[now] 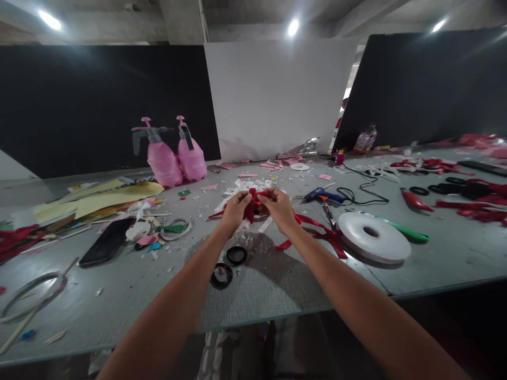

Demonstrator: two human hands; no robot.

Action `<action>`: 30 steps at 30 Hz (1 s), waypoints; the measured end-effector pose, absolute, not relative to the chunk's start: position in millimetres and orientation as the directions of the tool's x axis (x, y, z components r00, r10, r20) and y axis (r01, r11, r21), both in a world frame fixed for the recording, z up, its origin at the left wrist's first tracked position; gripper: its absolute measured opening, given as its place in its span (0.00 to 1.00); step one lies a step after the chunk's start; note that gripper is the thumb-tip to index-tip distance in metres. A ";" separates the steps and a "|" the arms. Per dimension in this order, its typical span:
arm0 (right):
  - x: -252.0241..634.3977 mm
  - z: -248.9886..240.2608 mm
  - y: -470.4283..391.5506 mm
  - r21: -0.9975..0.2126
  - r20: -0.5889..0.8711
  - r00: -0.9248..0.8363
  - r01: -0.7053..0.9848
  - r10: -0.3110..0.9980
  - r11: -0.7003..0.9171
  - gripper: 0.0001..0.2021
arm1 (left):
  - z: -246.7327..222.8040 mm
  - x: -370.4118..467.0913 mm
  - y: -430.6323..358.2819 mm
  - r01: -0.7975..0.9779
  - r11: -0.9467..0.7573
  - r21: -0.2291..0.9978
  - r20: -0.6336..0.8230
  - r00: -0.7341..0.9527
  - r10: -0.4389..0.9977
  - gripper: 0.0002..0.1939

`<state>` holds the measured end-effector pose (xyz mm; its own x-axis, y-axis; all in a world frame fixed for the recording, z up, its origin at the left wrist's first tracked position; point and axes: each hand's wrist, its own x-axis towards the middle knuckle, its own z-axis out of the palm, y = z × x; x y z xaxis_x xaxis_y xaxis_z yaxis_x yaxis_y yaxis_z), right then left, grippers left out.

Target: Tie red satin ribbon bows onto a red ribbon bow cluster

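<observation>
A red ribbon bow point(252, 203) is pinched between both hands above the middle of the table. My left hand point(236, 211) is closed on its left side, and my right hand point(278, 207) grips its right side. Behind the hands lie white scraps point(242, 186). Loose red ribbon point(320, 227) trails over the table to the right of my right hand. Two black rings point(236, 255) lie on the table, nearer to me than the hands. What the fingertips cover of the bow is hidden.
Two pink spray bottles point(164, 163) stand at the back left. A black phone point(108, 241) lies at the left. To the right are a white ribbon roll point(374, 237), a blue glue gun point(324, 196) with a black cable, and a green object point(407, 231). Scraps litter the table point(158, 306).
</observation>
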<state>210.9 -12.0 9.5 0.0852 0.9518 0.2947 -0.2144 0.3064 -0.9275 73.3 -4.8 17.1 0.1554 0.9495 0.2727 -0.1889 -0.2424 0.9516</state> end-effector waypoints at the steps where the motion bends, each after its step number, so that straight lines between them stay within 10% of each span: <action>1: 210.8 9.3 -11.9 -0.926 0.304 0.082 -0.206 0.949 0.315 0.14 | 17.2 73.7 -5.3 -0.187 -0.229 0.955 0.263 0.184 0.947 0.20; 15: 214.3 6.1 -5.4 -0.917 0.321 0.271 -0.149 0.907 0.369 0.15 | 10.5 66.3 1.6 -0.123 -0.230 0.965 0.249 0.167 0.954 0.19; 22: 237.3 10.3 -4.6 -0.732 0.634 0.320 0.544 0.704 0.411 0.27 | 18.3 62.4 -3.3 0.090 -0.353 0.931 0.341 0.131 0.931 0.26; 26: 232.5 15.3 -10.4 -0.657 0.659 -0.104 0.405 0.745 0.637 0.15 | 25.2 64.5 -11.7 0.149 -0.415 0.897 0.381 0.210 0.900 0.28; 30: 222.0 9.1 -7.8 -0.761 0.601 -0.055 0.265 0.798 0.592 0.16 | 23.8 66.3 -12.6 0.100 -0.421 0.902 0.395 0.207 0.895 0.29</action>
<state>222.0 -7.8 9.1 -0.0552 0.7976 0.6006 0.2647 0.5917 -0.7615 66.3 -12.6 23.8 0.2072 0.8951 0.3949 0.1002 -0.4209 0.9015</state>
